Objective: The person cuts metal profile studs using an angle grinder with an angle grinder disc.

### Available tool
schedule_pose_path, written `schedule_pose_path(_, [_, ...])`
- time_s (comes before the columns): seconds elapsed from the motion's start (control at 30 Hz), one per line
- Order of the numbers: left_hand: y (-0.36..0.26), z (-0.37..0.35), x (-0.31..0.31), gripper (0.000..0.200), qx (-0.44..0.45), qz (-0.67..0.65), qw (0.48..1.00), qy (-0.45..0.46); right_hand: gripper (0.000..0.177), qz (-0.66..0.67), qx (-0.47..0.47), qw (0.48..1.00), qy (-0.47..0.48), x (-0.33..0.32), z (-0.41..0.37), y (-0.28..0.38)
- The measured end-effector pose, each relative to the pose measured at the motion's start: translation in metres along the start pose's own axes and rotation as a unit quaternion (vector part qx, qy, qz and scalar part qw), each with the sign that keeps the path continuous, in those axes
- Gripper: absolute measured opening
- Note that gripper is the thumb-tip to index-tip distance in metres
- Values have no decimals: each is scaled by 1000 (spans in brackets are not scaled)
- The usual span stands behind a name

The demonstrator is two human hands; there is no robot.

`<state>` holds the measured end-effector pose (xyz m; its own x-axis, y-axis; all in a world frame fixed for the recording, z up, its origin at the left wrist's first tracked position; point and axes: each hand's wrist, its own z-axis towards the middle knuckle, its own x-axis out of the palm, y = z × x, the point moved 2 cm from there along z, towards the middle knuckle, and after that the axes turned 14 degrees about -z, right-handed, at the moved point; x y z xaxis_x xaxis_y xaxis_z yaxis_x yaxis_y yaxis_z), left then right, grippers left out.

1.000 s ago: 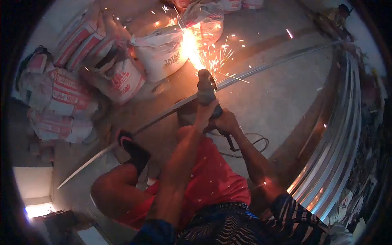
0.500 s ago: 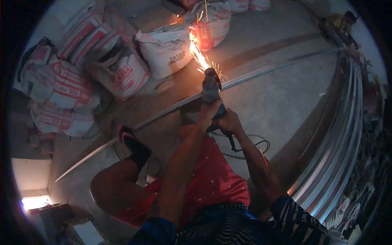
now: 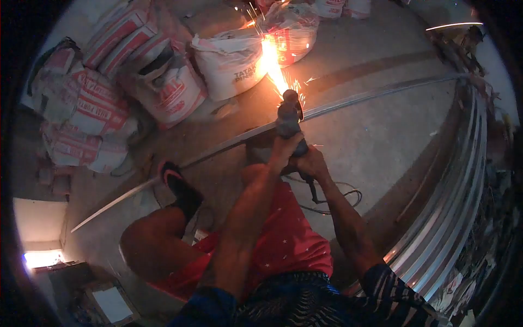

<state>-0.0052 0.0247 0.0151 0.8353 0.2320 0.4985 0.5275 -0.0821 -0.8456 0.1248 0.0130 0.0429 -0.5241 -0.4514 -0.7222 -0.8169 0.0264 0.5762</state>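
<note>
An angle grinder (image 3: 289, 121) is gripped in both my hands, its head against a long metal bar (image 3: 229, 145). My left hand (image 3: 284, 151) wraps the grinder's body nearer the head. Just behind it, my right hand (image 3: 309, 163) closes round the rear of the tool, where the cord (image 3: 314, 192) comes out. Bright sparks (image 3: 275, 65) shoot away from the disc toward the sacks. The bar runs slantwise across the floor, and my foot in a slipper (image 3: 180, 185) is beside its near left part. Glare and the tool hide the exact contact point.
Several filled sacks (image 3: 229, 64) stand and lie at the upper left. A stack of long metal bars (image 3: 452, 218) curves along the right side. Cable (image 3: 348, 197) loops on the floor near my right arm. Another person (image 3: 464, 46) is at the far upper right.
The spark stream has grown brighter and wider. The whole view has shifted slightly, while both hands keep their hold on the grinder at the bar.
</note>
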Motion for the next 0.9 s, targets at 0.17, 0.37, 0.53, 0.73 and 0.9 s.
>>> schedule_pose_path(0.17, [-1,1,-1,42,-6,-14,1000,-17,60,2,-6,1000,-23,1,0,-3])
schedule_pose_path(0.37, [19,12,-8,33,-23,39,998,-39,58,-1,33,999,19,-3,-2,1])
schedule_pose_path(0.53, [20,12,-10,41,-73,77,991,-78,58,4,-10,1000,2,-5,-7,4])
schedule_pose_path(0.73, [19,9,-9,45,-33,41,997,-49,63,12,-25,999,17,-13,-11,11])
schedule_pose_path(0.9, [25,13,-12,43,-47,43,997,-48,63,-45,8,999,-6,-1,0,-2])
